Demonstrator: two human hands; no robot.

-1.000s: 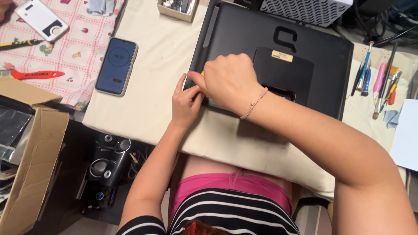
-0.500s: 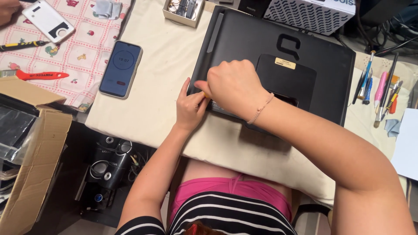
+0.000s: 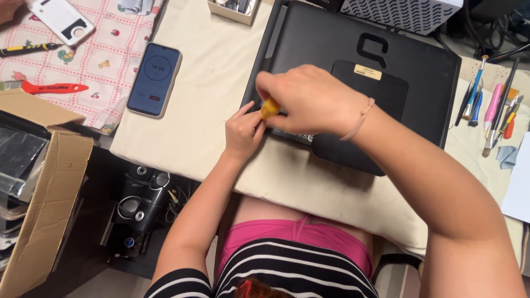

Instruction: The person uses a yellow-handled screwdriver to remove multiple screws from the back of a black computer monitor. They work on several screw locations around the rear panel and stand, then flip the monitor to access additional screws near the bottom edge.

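Right hand (image 3: 312, 99): reached in from lower right, forearm crossing the laptop on a diagonal, knuckles up, fingers curled shut around a yellow-handled tool (image 3: 269, 108); thin band at the wrist.
Yellow-handled tool: only the rounded handle end seen, poking out leftward from the fist at the laptop's near left edge; shaft and tip hidden, long axis not to be told.
Left hand (image 3: 243, 132): came up from below, forearm near vertical, fingers bent narrow, fingertips pressed to the laptop's edge just beside the yellow handle; nothing seen held.
Black laptop (image 3: 419, 60): lay underside up on a cream cloth (image 3: 210, 72), long axis left to right, slightly tilted; detached black cover panel (image 3: 353, 157) overhung its near edge.
Smartphone (image 3: 154, 79): face up, left of laptop, well apart from the hands.
Pens and brushes (image 3: 488, 105): far right.
Cardboard box (image 3: 47, 193): lower left.
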